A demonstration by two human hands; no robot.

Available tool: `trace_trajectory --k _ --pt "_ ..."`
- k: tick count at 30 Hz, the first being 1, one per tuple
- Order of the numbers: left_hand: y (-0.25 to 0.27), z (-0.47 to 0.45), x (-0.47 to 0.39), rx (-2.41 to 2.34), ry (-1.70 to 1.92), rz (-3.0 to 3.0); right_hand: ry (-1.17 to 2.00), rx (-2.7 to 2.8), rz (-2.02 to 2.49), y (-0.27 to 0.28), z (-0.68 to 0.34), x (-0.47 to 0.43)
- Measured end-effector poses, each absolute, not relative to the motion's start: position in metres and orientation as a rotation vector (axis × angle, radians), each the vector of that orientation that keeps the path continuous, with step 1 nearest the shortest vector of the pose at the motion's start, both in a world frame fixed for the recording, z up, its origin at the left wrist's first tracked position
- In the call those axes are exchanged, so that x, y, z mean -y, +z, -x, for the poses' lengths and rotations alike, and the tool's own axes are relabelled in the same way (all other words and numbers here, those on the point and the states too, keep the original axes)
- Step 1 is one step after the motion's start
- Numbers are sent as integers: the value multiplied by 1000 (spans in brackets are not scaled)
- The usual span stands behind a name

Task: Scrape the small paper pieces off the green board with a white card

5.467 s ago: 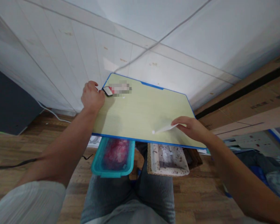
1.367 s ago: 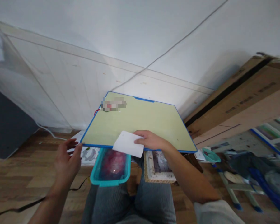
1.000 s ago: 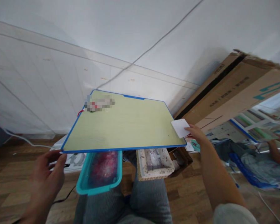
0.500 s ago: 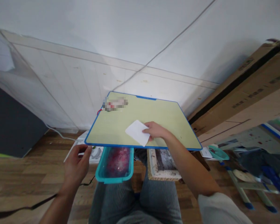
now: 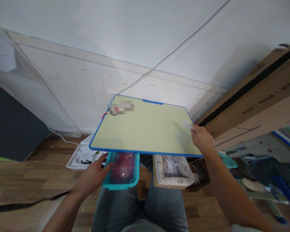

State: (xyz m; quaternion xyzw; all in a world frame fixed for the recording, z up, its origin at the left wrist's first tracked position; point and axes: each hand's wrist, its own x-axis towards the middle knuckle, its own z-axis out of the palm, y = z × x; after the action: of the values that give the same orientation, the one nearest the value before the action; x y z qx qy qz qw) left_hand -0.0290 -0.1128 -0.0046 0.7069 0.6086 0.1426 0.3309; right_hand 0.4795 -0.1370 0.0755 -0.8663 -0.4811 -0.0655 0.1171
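My right hand (image 5: 202, 138) is over the right end of the small table (image 5: 147, 127), pinching a white piece of paper (image 5: 188, 124) that shows nearly edge-on. At the left side of a teal plastic bin (image 5: 132, 186) is my left hand (image 5: 94, 175), its thumb and fingers apart, the thumb reaching over the rim. Whether it touches the bin I cannot tell. Something pink and shiny (image 5: 122, 167) fills the bin, its kind unclear. The tabletop is pale yellow-green with a blue edge.
A blurred-out item (image 5: 120, 107) lies at the table's back left corner. Right of the bin stands a white foam box (image 5: 159, 180) with dark specks. Tall cardboard boxes (image 5: 251, 100) lean along the right. A white tray (image 5: 73, 162) sits on the floor at left.
My right hand has carried the paper rightward from the middle of the table, and the paper has turned edge-on. My left hand has moved right and down to the teal bin.
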Motion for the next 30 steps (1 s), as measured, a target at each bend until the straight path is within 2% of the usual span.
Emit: trace_trajectory --k 2,4,7,12,14,17,19,26,30 --pt "-5 29 110 -1517 261 -1825 -372 1326 2688 60 -485 149" --pt "-7 29 107 -1500 188 -1823 -393 1297 2752 45 -480 153" --pt "-10 29 103 -1540 118 -1822 -245 1304 2792 35 -471 151" --pt "-10 24 104 -1646 79 -1922 -58 1302 2679 51 -474 180" --pt "-7 21 105 -1695 26 -1964 76 1292 2649 54 -469 210" --pt "-4 13 107 -1669 12 -1972 557 1415 2616 43 -447 255" --pt "-2 7 112 -1590 60 -1988 724 1473 2556 31 -429 273" --pt "18 11 165 -1499 158 -2005 834 1488 2398 24 -411 318" --pt "51 22 196 -1381 215 -1878 715 1511 2396 21 -418 350"
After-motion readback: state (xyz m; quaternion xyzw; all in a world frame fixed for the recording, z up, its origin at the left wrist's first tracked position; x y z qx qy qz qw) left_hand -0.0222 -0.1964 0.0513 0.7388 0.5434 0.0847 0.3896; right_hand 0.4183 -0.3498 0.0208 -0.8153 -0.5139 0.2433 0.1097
